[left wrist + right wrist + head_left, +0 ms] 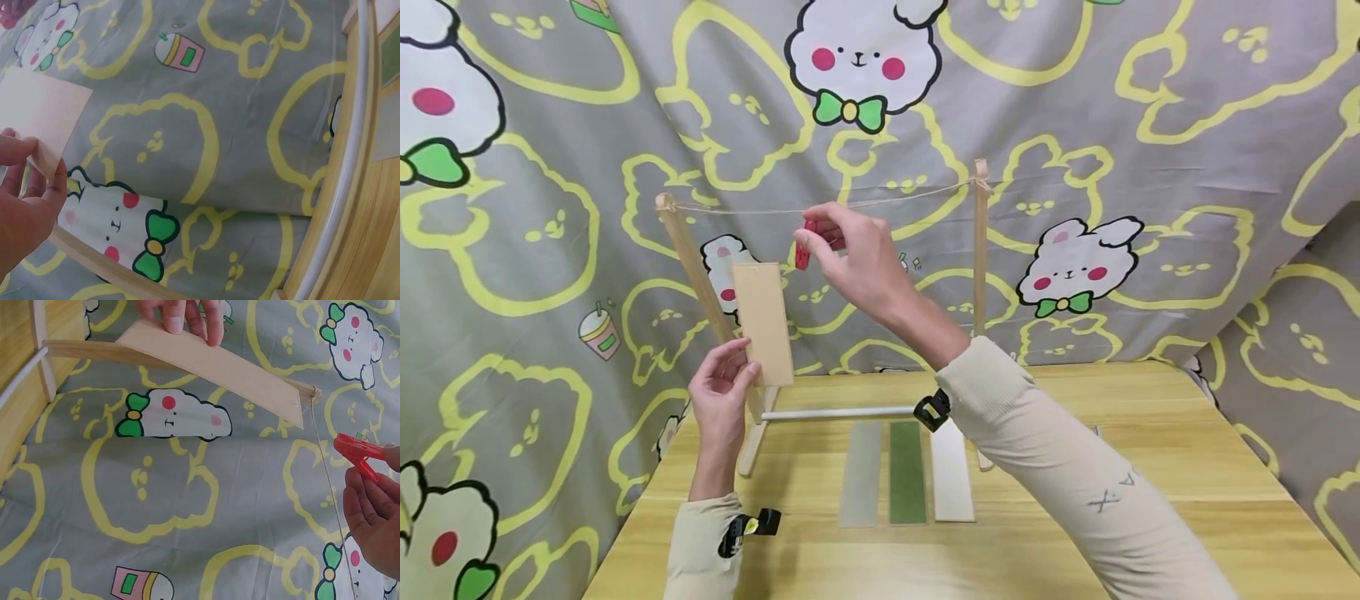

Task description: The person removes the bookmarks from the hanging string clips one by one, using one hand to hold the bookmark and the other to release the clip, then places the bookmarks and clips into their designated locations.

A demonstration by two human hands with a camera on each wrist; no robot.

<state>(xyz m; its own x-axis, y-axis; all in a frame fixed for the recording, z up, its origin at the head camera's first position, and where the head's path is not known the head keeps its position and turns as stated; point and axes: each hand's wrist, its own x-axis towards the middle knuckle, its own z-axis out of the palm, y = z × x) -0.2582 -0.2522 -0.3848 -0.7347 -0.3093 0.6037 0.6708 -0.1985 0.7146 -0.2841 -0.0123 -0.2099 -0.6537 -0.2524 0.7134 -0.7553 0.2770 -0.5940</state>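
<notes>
My left hand [724, 382] pinches a thin pale rectangular card [765, 323] by its lower left edge and holds it upright beside the left post. My right hand [857, 258] pinches a red clothespin [802, 247], just below the string [917, 197] in the head view. The right wrist view shows the red clothespin [357, 450] between thumb and fingers near the string [328, 469], while the pale card [231, 370] slants from the left hand [187, 315]. In the left wrist view, thumb and fingers grip the card's [47, 109] end.
The string spans the left post [696, 267] and right post [981, 250] of a wooden stand, joined low by a white rod [842, 412]. Grey [860, 475], green [907, 473] and white [952, 475] strips lie on the wooden table [820, 558]. A patterned curtain [887, 167] hangs behind.
</notes>
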